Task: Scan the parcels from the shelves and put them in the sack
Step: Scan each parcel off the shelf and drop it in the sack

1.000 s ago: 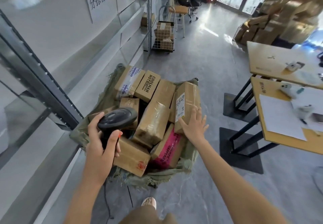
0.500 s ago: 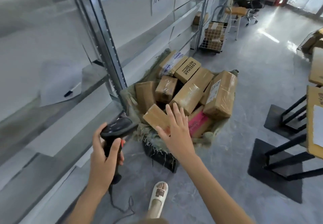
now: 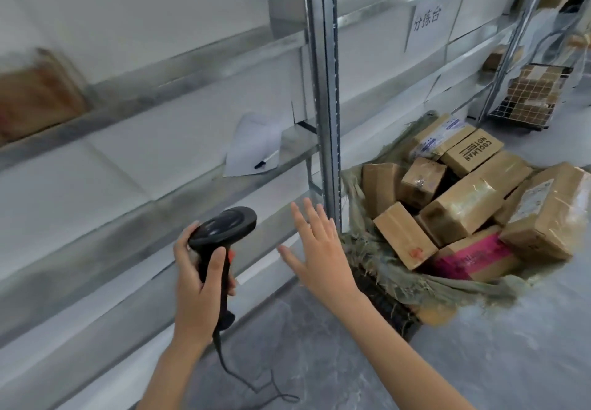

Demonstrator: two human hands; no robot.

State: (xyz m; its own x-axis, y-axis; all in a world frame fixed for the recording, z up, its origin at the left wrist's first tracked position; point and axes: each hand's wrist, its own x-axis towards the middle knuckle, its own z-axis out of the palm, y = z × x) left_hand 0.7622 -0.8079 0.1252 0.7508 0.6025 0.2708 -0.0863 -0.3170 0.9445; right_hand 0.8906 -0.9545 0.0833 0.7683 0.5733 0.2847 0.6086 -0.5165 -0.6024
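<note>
Fetching next parcel: I'd send the right hand [image 3: 319,250], fingers spread and holding nothing, to the blurred brown cardboard parcel [image 3: 35,99] on the shelf far left of the grey steel upright [image 3: 323,90].
Scanner: left hand [image 3: 200,285] curled round the black handheld scanner [image 3: 224,227]; aim it at the label.
Sack: green woven sack [image 3: 367,250] of boxes, right of upright.
Edges: shelf lip, trailing cord.
Room: open floor right of upright.

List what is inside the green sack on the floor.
The sack holds taped cardboard parcels heaped above its rim: a box printed COOLMAN, a pink-sided box, a labelled parcel. Anything beneath the top layer is covered.
</note>
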